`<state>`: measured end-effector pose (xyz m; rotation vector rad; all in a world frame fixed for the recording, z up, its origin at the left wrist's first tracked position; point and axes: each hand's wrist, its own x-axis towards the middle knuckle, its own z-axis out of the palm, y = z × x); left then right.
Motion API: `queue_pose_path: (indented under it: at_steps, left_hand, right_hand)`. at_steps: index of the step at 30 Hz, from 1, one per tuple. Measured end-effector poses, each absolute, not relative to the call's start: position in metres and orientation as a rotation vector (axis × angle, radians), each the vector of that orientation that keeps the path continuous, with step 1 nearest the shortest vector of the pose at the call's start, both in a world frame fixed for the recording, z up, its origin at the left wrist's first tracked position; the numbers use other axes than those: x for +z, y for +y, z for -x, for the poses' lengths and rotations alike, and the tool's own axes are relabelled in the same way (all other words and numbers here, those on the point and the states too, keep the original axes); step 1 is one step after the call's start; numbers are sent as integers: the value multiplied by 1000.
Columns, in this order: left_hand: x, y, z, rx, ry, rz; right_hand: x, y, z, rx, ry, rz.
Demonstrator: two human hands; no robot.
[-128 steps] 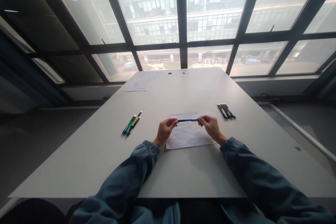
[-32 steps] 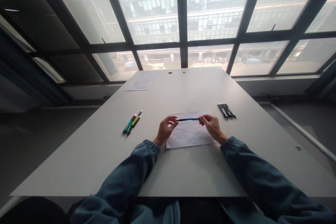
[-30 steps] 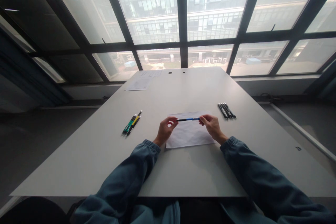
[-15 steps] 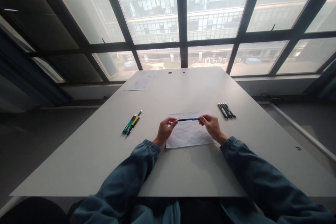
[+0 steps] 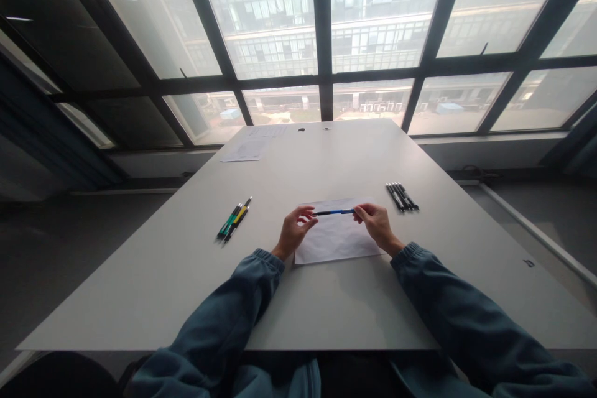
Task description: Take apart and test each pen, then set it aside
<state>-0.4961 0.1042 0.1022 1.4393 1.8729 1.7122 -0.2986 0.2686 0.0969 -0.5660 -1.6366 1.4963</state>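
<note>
A blue pen with a black grip section (image 5: 334,212) is held level above a white sheet of paper (image 5: 338,242). My right hand (image 5: 375,224) pinches its blue end between thumb and fingers. At the black end, the thumb and fingers of my left hand (image 5: 295,230) are slightly parted around the tip; whether they touch it is too small to tell. Green, yellow and black pens (image 5: 234,220) lie left of my left hand. Several black pens (image 5: 402,197) lie side by side to the right, beyond my right hand.
The white table (image 5: 340,168) reaches to large windows. Printed sheets (image 5: 245,148) lie at its far left corner, and two small dark round spots are near the far edge. A small dark mark (image 5: 528,263) is on the right.
The thumb and fingers of my left hand have parted at the pen's black end. My right hand and the pen have hardly moved.
</note>
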Motion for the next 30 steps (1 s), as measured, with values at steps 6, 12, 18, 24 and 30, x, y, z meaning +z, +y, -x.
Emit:
queue_pose_path:
  at_steps: [6, 12, 18, 24, 30]
  left_hand:
    - [105, 103, 494, 1717, 1883, -1469]
    - [104, 102, 494, 1717, 1924, -1454]
    - [104, 102, 495, 1710, 1953, -1430]
    - [99, 104, 498, 1656, 1961, -1384]
    - [100, 104, 498, 1674, 1907, -1407]
  right_hand:
    - [96, 269, 299, 1500, -1626, 577]
    - [96, 269, 299, 1497, -1626, 573]
    - [97, 269, 300, 1488, -1634, 570]
    - [97, 269, 298, 1484, -1642, 570]
    - [98, 268, 298, 1486, -1643, 564]
